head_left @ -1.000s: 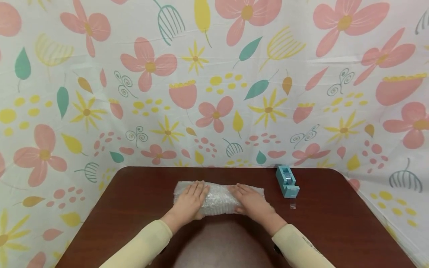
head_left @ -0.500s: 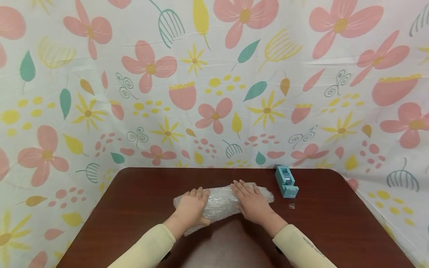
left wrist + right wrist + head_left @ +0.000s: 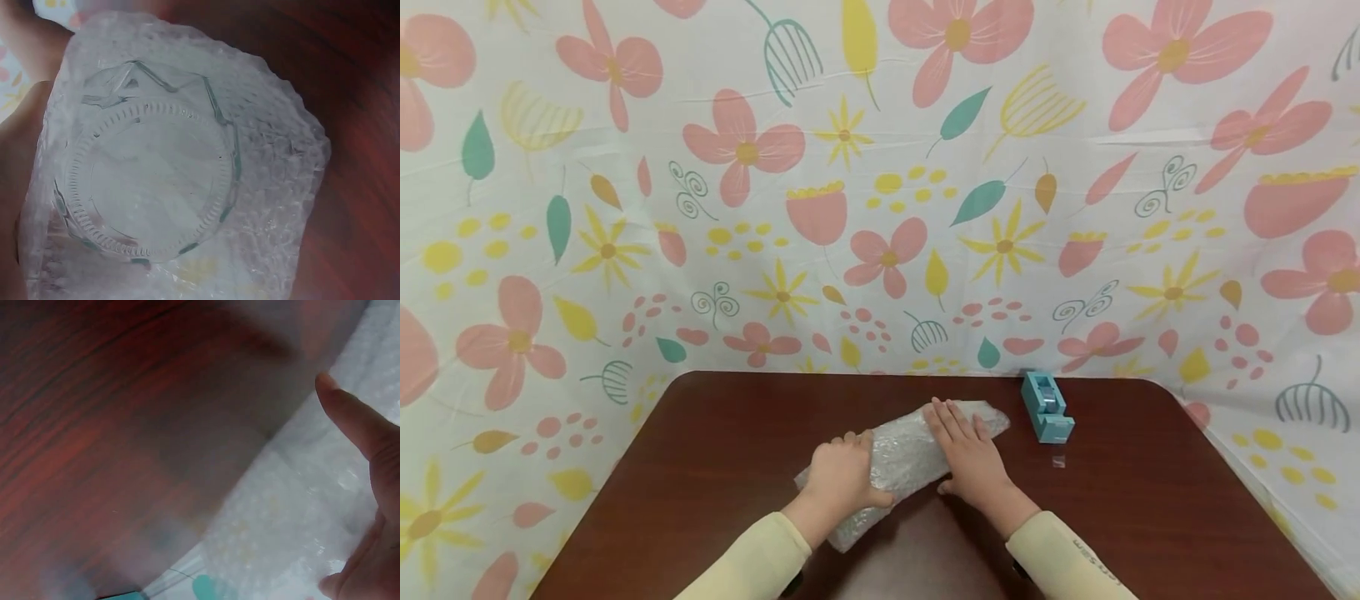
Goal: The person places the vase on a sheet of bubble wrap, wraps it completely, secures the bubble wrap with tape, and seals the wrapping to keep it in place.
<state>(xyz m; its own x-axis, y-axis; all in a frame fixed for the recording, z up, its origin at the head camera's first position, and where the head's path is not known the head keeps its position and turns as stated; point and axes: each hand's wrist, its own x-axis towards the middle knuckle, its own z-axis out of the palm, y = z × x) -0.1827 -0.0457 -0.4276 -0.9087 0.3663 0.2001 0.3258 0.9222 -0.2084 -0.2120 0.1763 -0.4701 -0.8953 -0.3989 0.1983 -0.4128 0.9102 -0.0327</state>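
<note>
A bubble-wrap bundle [image 3: 904,458] lies slantwise on the dark wood table [image 3: 715,450], its near end to the left and its far end toward the right. My left hand [image 3: 848,468] grips the near left part, fingers curled over the top and thumb on the side. My right hand [image 3: 961,427] rests flat on the far right part with straight fingers. In the left wrist view the ribbed round base of a clear glass item [image 3: 153,187] shows through the wrap. In the right wrist view a straight finger [image 3: 353,422] lies over the bubble wrap [image 3: 287,519].
A light blue tape dispenser [image 3: 1047,407] stands just right of the bundle's far end. A small clear scrap of tape [image 3: 1058,460] lies in front of it. A flower-print cloth [image 3: 880,208] hangs round the table's back and sides.
The bundle has turned from lying crosswise to a slant: its left end came toward me and its right end went away. Both hands stayed on it.
</note>
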